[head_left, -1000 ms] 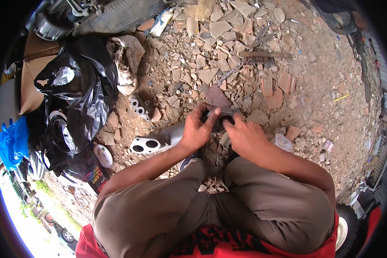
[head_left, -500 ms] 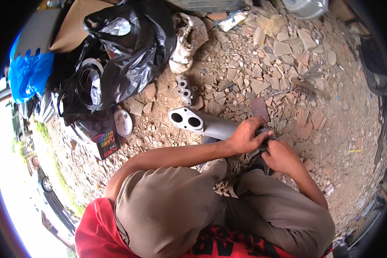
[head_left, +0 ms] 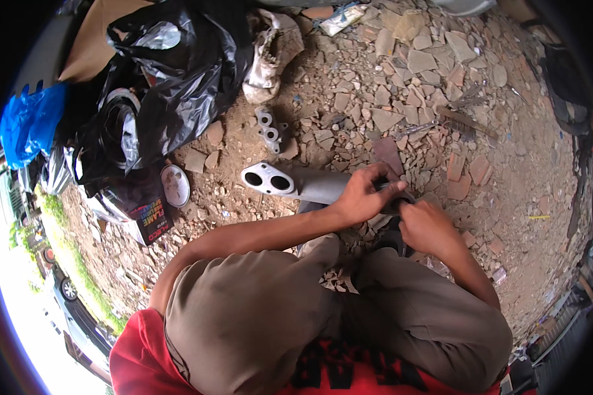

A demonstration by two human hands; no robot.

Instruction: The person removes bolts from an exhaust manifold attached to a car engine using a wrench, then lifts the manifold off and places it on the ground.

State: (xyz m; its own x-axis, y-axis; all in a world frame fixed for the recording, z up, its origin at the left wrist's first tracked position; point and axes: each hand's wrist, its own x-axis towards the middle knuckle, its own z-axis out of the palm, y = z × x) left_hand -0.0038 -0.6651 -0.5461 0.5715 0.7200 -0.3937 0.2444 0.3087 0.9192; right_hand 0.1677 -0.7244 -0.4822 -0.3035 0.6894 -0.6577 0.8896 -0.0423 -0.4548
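Note:
A grey metal pipe (head_left: 319, 186) lies across in front of my knees, with a flat flange (head_left: 268, 179) at its left end that has two large holes. My left hand (head_left: 367, 195) is closed over the pipe's right end, thumb and fingers bent around it. Against the dark rim of that same end, my right hand (head_left: 429, 226) is curled, its fingertips tucked in close to the left hand. Whatever small thing the right fingers may pinch is hidden. Beyond the flange, a small cast metal part with round holes (head_left: 270, 133) rests on the dirt.
Broken tile pieces (head_left: 422, 60) cover the ground ahead. A wire brush (head_left: 469, 123) lies at the right. At the left are a black plastic bag (head_left: 197, 85), a blue bag (head_left: 29, 125), a printed box (head_left: 148, 220) and a round lid (head_left: 176, 185). A dirty cloth (head_left: 273, 52) lies beyond.
The whole view has shifted slightly, so the ground things appear further left and higher. Both hands stay at the pipe's end; more of its dark rim shows between them.

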